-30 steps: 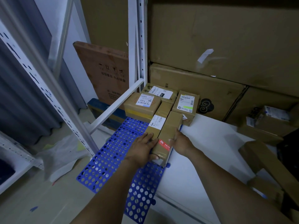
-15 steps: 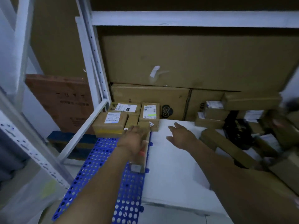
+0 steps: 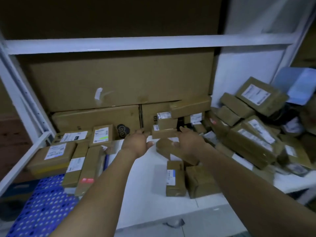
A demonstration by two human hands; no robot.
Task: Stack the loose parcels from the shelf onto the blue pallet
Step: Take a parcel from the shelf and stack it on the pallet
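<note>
The blue perforated pallet [image 3: 39, 207] lies at the lower left, with several brown parcels [image 3: 82, 166] set along its far edge. Both my arms reach forward over the white shelf [image 3: 142, 194]. My left hand [image 3: 136, 142] and my right hand [image 3: 189, 142] are open, fingers spread, on either side of a small brown parcel [image 3: 163, 134] at the back of the shelf. Neither hand holds it; whether they touch it is unclear. A long parcel [image 3: 164, 147] lies partly under my right hand. The frame is blurred.
A heap of brown parcels [image 3: 248, 134] fills the right of the shelf. Two parcels [image 3: 176, 180] stand near the shelf's front. Big flat cartons [image 3: 119, 86] line the back wall. White rack posts [image 3: 18, 93] and a crossbeam [image 3: 136, 43] frame the bay.
My left hand has let go of the long parcel on the pallet. Both hands have moved right and forward to a small parcel at the back of the shelf. My view has swung right.
</note>
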